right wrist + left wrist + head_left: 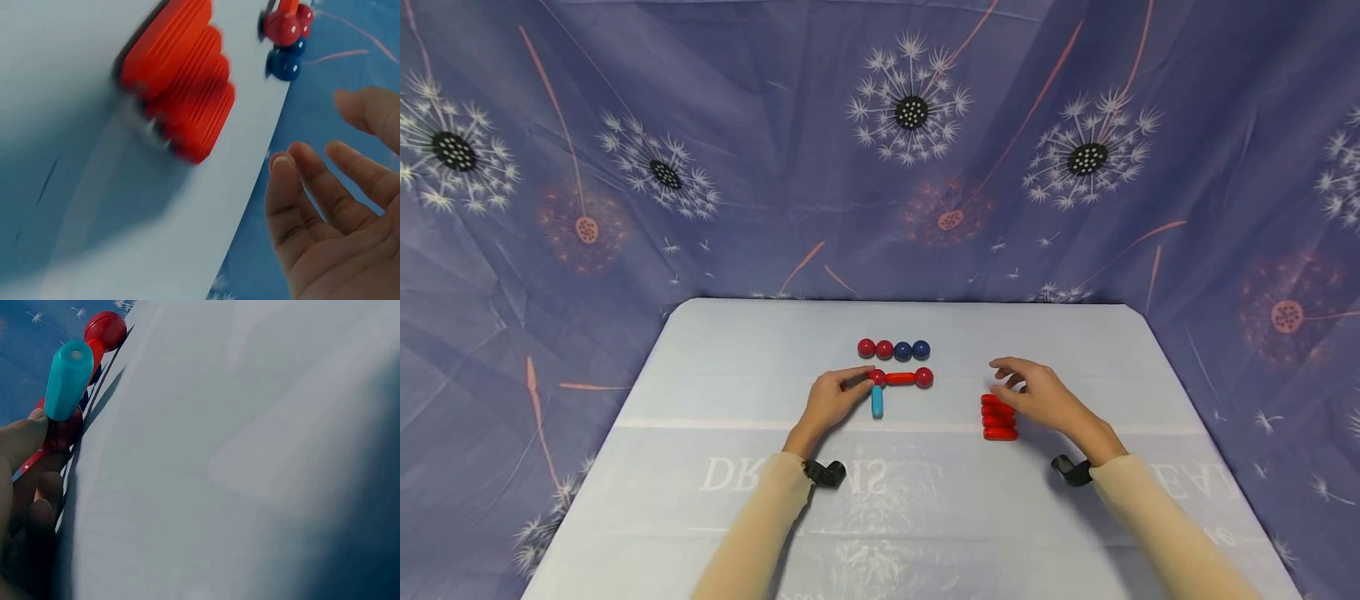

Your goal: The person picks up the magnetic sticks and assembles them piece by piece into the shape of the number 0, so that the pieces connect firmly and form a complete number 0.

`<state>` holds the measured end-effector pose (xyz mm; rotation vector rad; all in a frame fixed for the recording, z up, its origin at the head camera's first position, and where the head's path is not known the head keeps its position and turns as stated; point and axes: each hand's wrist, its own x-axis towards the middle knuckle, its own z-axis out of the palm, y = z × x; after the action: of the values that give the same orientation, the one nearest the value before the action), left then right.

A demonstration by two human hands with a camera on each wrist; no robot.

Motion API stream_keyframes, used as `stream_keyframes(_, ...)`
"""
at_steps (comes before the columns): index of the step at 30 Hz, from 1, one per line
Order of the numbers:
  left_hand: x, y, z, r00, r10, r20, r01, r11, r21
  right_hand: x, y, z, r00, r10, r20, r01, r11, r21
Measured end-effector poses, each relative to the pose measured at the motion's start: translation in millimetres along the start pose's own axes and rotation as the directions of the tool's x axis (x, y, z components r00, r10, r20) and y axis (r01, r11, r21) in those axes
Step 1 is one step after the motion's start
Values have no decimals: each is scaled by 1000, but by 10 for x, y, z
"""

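The left hand (833,402) is seen resting on the pale table (700,500), its fingertips brought together on a red ball (877,377) at the left end of a small built piece. In the left wrist view the thumb and fingers (25,487) are curled against that ball, which is largely hidden behind them. From the ball a red rod (900,378) is laid out flat to the right, ending in a second red ball (924,377). A teal rod (877,402) is joined to the gripped ball and is pointed back toward the person; its flat end is seen close up in the left wrist view (69,378).

Just beyond this piece, a short row of four loose balls is lined up on the table: two red balls (876,348) at the left, touching, and two blue balls (912,350) at the right.

Further right, well apart from the built piece, a stack of red rods (998,417) is laid side by side on the table, each touching the next. In the right wrist view the stack (181,75) is blurred.

The right hand (1033,392) is held just above and beside the stack, nothing being gripped in it. Its fingers (312,194) are spread apart and loosely bent, with the palm turned down toward the rods.

The table is backed by a blue cloth printed with dandelion heads (912,108).
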<state>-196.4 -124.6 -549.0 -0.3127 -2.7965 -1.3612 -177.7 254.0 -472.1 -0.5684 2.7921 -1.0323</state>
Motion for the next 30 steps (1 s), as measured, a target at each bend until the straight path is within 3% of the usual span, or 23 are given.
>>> stream_keyframes(5,9,14,-2,1000,9,1,-9,1000,-3,-62,137,-61,1000,16,-13,-16,1000,-14)
stream_keyframes(11,1,-1,3,1000,-7,5,7,1000,-10,-32,138,-61,999,35,-2,-35,999,18)
stream_keyframes(30,-20,5,-3,1000,2,-6,-2,1000,-31,426,42,143,997,35,71,-42,995,96)
